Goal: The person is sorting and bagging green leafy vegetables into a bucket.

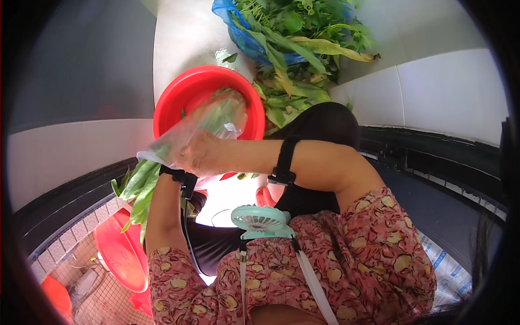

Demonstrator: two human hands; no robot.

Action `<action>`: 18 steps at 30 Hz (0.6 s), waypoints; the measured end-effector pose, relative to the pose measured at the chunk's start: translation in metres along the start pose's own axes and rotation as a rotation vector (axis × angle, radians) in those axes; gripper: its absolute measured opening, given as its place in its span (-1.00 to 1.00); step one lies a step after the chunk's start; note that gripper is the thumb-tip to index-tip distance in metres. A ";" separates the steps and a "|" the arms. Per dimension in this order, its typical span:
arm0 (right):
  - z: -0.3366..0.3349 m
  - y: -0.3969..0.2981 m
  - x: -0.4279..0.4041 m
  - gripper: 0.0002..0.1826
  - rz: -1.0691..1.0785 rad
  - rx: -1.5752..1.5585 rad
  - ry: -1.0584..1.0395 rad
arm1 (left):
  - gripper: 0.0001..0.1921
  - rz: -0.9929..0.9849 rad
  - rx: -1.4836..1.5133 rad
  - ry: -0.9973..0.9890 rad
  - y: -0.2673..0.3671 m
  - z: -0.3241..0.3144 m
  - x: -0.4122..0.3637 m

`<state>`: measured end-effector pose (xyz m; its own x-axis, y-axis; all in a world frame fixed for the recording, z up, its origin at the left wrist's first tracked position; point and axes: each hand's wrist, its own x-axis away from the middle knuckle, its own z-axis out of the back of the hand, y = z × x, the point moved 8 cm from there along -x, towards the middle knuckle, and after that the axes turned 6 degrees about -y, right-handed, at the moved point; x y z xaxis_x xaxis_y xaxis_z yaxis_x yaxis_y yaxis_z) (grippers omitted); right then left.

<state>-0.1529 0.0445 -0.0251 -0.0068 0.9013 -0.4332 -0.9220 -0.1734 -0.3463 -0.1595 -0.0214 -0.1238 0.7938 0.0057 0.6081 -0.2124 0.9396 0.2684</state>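
Observation:
A clear plastic bag of leafy greens lies slantwise over the red plastic basin, its far end inside the rim. Long green leaves spill out of the bag's near left end and hang beside my left forearm. My right hand reaches across from the right, its fingers curled on the bag near that end. Of my left arm, the forearm and a black wrist strap show; the left hand itself is hidden under the bag and my right hand.
Beyond the basin, a blue plastic bag overflows with greens. Loose, partly yellowed leaves lie between it and my knee. A red colander-like basket stands at lower left. A mint-green fan hangs at my chest. Walls flank both sides.

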 end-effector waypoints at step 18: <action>0.001 0.009 0.003 -0.86 -0.062 -0.034 -0.008 | -0.75 -0.041 0.057 -0.086 0.046 0.005 -0.013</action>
<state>-0.1618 0.0462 -0.0288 0.0470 0.9139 -0.4033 -0.9070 -0.1301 -0.4005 -0.1826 0.0205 -0.1161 0.7510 -0.0641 0.6571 -0.2146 0.9175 0.3348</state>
